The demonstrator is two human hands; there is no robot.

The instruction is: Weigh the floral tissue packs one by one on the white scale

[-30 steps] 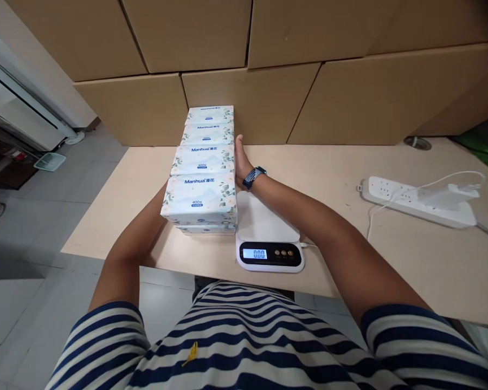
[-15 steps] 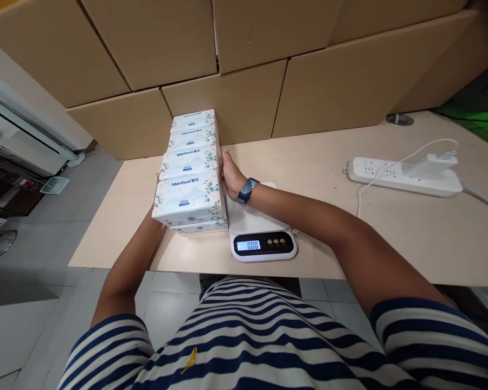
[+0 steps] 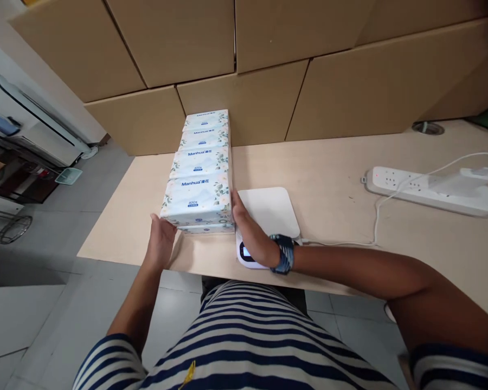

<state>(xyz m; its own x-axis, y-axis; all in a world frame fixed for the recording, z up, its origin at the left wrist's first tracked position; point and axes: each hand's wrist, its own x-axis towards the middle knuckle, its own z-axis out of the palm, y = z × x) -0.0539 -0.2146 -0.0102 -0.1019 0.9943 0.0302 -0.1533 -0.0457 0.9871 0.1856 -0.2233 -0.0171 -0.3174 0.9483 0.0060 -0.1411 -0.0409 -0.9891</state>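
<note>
A row of white Manhua tissue packs point(image 3: 201, 162), stacked two high, runs from the desk's front edge back to the cardboard boxes. My left hand point(image 3: 161, 242) lies flat against the left side of the nearest tissue pack point(image 3: 197, 200), fingers stretched out. My right hand point(image 3: 250, 233), with a blue watch at the wrist, presses flat against that pack's right side, fingers straight. It covers the display of a white kitchen scale point(image 3: 270, 208) that sits just right of the packs.
Large cardboard boxes point(image 3: 244, 103) are stacked along the back of the light wooden desk point(image 3: 329, 179). A white power strip point(image 3: 427, 187) with a plugged adapter and cable lies at the right. Grey tiled floor and a metal rack are at the left.
Both hands have slid back along the sides of the tissue row, from the far packs to the nearest one. My right wrist now covers the scale's display.
</note>
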